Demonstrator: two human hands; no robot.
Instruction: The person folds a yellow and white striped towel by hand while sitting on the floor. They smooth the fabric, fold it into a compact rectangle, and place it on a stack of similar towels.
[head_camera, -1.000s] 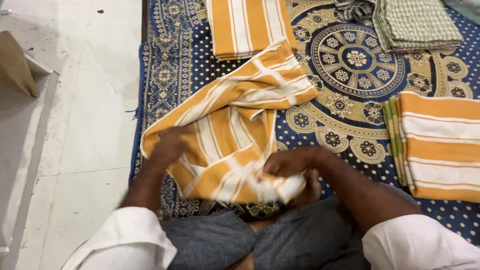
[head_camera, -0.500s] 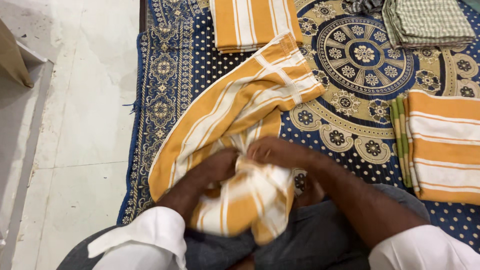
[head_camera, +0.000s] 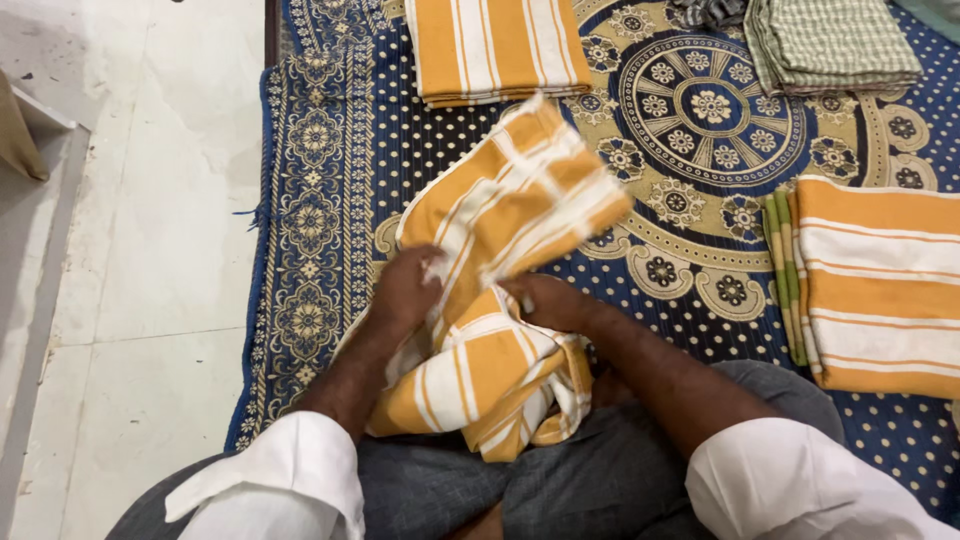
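The left hand is curling its fingers into the soft woven orange-and-white striped cotton towel, and the right hand is pinching a fold just beside it. The towel is lying bunched and creased from the person's grey-trousered lap onto the patterned blue-and-gold mat. Flat folded orange striped towels and another stack are resting well apart on it.

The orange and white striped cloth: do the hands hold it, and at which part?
Both hands, left hand and right hand, grip the striped cloth near its bunched middle.
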